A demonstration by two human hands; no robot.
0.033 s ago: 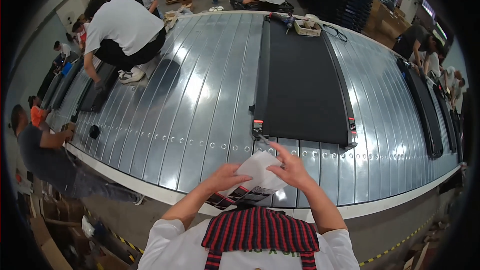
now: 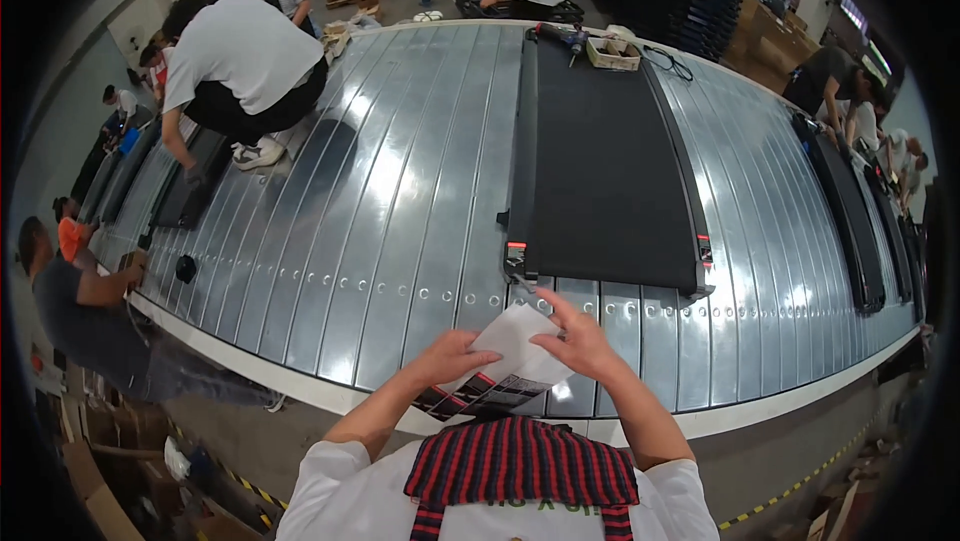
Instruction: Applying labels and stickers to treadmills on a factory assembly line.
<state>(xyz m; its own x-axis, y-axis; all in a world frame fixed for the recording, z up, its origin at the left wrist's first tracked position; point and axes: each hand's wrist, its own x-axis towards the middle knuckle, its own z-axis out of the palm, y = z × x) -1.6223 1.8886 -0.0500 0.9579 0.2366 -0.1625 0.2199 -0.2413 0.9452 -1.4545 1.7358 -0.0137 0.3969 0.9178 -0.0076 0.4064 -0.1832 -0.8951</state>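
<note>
Between my hands, near the front edge of the metal slat table (image 2: 400, 181), is a bent label sheet (image 2: 520, 336) with white backing and black-and-red printed stickers on its lower part. My left hand (image 2: 450, 358) pinches its left side, thumb on top. My right hand (image 2: 578, 339) grips the right side between thumb and fingers, while its index finger stretches forward. A small grey piece shows at that fingertip; I cannot make out what it is. Just beyond lies a black treadmill deck (image 2: 615, 161) with side rails, black-and-red stickers on both near corners.
At the deck's far end are a power drill (image 2: 565, 38), a small parts box (image 2: 613, 53) and a black cable (image 2: 670, 63). A person in white (image 2: 245, 61) squats on the table at left. More decks (image 2: 840, 221) lie right. A round black object (image 2: 186, 268) sits front left.
Hardly anything differs. The view has shifted very slightly, and both hands keep their hold on the label sheet.
</note>
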